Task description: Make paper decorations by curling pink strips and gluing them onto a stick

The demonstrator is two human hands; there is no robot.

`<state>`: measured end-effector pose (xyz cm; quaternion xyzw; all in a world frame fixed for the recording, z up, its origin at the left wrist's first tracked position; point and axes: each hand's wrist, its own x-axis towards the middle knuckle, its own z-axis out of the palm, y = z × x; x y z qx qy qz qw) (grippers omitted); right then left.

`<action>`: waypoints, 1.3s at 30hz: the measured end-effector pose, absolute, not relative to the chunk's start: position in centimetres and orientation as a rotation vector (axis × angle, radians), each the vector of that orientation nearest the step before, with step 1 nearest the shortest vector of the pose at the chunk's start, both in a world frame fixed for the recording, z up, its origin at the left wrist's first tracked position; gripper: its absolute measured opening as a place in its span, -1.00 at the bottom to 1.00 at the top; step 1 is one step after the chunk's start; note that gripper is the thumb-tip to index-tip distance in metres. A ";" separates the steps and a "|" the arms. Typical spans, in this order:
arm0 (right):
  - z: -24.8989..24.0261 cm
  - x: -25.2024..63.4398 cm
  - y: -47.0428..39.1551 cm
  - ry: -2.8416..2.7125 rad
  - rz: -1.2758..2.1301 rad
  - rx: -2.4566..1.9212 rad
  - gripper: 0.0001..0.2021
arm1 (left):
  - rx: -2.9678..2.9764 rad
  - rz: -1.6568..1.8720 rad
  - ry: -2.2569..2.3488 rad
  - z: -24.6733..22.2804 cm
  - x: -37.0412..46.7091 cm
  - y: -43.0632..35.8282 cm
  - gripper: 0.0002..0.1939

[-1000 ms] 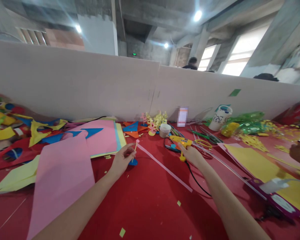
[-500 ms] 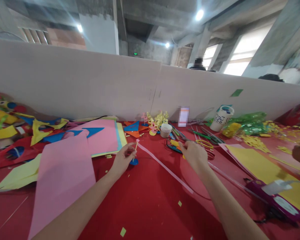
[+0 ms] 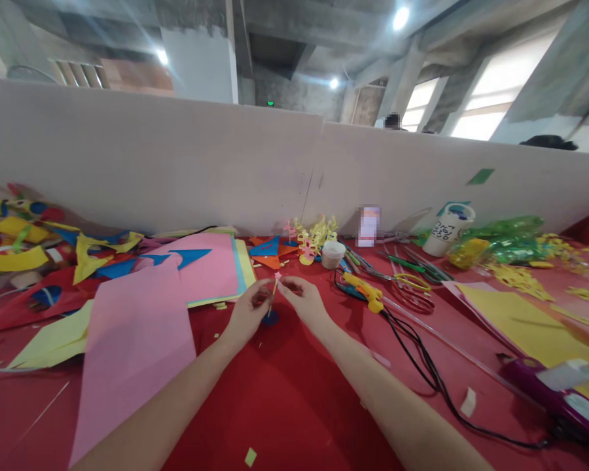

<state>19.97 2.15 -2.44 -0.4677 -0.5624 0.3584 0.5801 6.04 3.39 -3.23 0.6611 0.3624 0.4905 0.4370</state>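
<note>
My left hand (image 3: 250, 309) pinches a thin wooden stick (image 3: 273, 297) held upright, with a small pink star-like tip (image 3: 277, 276) and a round blue base (image 3: 270, 318) at its foot. My right hand (image 3: 302, 299) is closed beside the stick's top, its thumb and fingertips pressed where a pink paper strip (image 3: 381, 359) meets the stick. Most of that strip lies hidden under my right hand and forearm. On the table right of my hands rests a yellow glue gun (image 3: 363, 290) with a black cord.
Pink paper sheets (image 3: 137, 353) lie at left beside cut coloured pieces. Behind my hands stand yellow paper plants (image 3: 319, 234) and a small white cup (image 3: 332, 255). Scissors (image 3: 412, 282), a white container (image 3: 446, 230), yellow sheets (image 3: 515, 320) and a purple device (image 3: 562, 396) occupy the right.
My right hand has let go of the yellow glue gun, now lying on the table, and moved left to the stick's top. My left hand still holds the stick.
</note>
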 end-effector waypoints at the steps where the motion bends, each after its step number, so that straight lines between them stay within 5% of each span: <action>1: -2.5 20.0 2.1 -1.298 0.849 -1.088 -0.76 | 1.650 1.222 0.903 -3.2 6.1 3.4 -0.70; 39: -1.9 19.6 1.7 -1.190 0.829 -1.202 -0.80 | 1.712 1.247 0.965 -2.9 6.4 2.6 -0.79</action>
